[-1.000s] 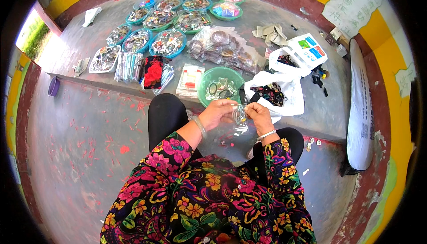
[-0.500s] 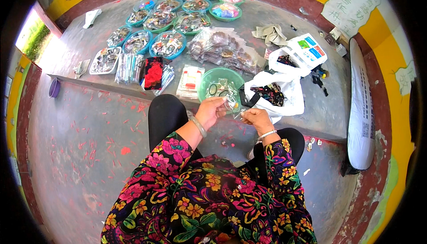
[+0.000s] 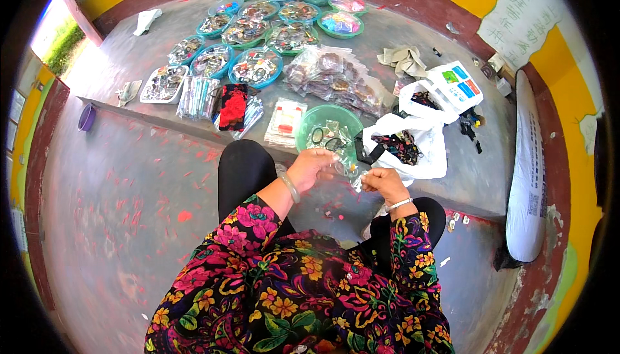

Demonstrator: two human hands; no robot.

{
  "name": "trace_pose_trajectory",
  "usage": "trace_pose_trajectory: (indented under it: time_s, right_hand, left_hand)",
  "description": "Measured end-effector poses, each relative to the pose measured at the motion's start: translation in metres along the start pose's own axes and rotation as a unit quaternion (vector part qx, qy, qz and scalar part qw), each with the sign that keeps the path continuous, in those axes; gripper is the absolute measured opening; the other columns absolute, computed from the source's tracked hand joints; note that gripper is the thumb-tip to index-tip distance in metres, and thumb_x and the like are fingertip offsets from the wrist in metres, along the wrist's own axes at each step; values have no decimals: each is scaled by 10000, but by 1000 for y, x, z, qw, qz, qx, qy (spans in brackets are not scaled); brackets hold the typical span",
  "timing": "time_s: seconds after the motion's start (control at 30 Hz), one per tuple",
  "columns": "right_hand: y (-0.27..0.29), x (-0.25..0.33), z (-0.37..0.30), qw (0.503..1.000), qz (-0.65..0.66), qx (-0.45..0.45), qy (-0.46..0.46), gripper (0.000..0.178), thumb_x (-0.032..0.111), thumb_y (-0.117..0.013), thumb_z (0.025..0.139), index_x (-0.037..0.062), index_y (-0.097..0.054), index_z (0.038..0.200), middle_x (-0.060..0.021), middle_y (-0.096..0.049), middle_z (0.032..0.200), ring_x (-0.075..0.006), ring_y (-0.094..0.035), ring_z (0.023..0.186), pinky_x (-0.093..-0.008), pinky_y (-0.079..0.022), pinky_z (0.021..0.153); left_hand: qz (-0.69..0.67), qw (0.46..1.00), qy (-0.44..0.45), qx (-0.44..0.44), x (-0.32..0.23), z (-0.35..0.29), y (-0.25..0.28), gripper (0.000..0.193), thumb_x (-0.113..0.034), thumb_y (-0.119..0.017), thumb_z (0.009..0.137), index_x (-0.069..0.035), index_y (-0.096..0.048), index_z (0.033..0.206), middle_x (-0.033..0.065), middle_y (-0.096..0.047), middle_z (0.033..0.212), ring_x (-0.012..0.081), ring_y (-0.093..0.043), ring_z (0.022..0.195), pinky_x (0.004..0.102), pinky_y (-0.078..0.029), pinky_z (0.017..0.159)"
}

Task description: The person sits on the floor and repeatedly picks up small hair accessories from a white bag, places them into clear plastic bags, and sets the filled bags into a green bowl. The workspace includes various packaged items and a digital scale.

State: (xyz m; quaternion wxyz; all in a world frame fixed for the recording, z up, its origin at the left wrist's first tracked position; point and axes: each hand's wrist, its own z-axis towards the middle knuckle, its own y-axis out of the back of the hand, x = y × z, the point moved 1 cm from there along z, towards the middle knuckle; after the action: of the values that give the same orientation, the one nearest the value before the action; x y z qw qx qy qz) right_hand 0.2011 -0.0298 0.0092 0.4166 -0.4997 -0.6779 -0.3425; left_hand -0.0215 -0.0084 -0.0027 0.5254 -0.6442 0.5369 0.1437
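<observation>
Both my hands are up over my knees, close to the near side of a pale green basin [image 3: 330, 112]. My right hand [image 3: 385, 185] pinches a small clear plastic bag [image 3: 357, 180] between thumb and fingertips. Just left of it, the fingers of my left hand [image 3: 312, 168] are closed together; what they hold, if anything, is too small to make out. Inside the basin lie clear packets and dark loops [image 3: 317, 136]. A white plastic bag [image 3: 434, 161] stands right of the basin, its mouth spread around dark, multicoloured small items [image 3: 402, 146].
Flat packets [image 3: 285, 121] and a red-and-black pouch [image 3: 233, 107] lie left of the basin on a raised ledge. Behind are heaped clear bags [image 3: 336, 80] and several basins of small goods [image 3: 256, 68]. A long white-wrapped board [image 3: 526, 180] leans at the right wall.
My hands have drawn slightly apart; the small clear bag now hangs by my right hand. The whole view has shifted a little.
</observation>
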Motion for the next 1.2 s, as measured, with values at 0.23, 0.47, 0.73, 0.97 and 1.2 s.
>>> trace_pose_trajectory:
  time_s: [0.23, 0.47, 0.73, 0.97, 1.2]
  right_hand:
    - [10, -3, -4, 991, -79, -91, 61, 192, 159, -588, 794, -20, -640, 835, -55, -624, 663, -104, -582, 592, -233, -465, 552]
    - [9, -8, 2, 989, -114, -61, 75, 215, 182, -553, 829, -15, -637, 850, -39, -613, 669, -89, -563, 597, -217, -447, 556]
    - [0, -4, 3, 991, -115, -35, 63, 196, 152, -544, 821, -24, -630, 837, -48, -616, 656, -92, -559, 587, -226, -436, 542]
    - [-12, 1, 5, 980, -189, -28, 57, 236, 219, -559, 802, -2, -641, 822, -52, -622, 642, -107, -581, 596, -240, -444, 560]
    - [-19, 0, 11, 966, -245, -2, 77, 196, 147, -539, 827, -25, -632, 824, -41, -623, 671, -94, -577, 631, -222, -451, 593]
  left_hand:
    - [5, 994, -2, -106, 13, 3, 34, 168, -130, -593, 814, -3, -584, 924, 88, -636, 856, 166, -624, 730, 227, -485, 562]
    - [-36, 985, -41, -166, 27, 38, 59, 166, -110, -592, 807, -1, -583, 932, 85, -621, 855, 160, -607, 712, 248, -497, 603]
    - [8, 943, -117, -312, 26, 109, 104, 184, -122, -569, 790, -13, -603, 934, 55, -600, 784, 159, -572, 665, 277, -476, 593]
    - [300, 792, -100, -522, 15, 130, 165, 243, -188, -554, 745, -44, -641, 921, 156, -636, 900, 303, -604, 855, 374, -460, 752]
    - [414, 766, -19, -492, -9, 140, 174, 393, -289, -638, 729, -42, -578, 1029, 157, -595, 1036, 304, -568, 958, 388, -440, 823]
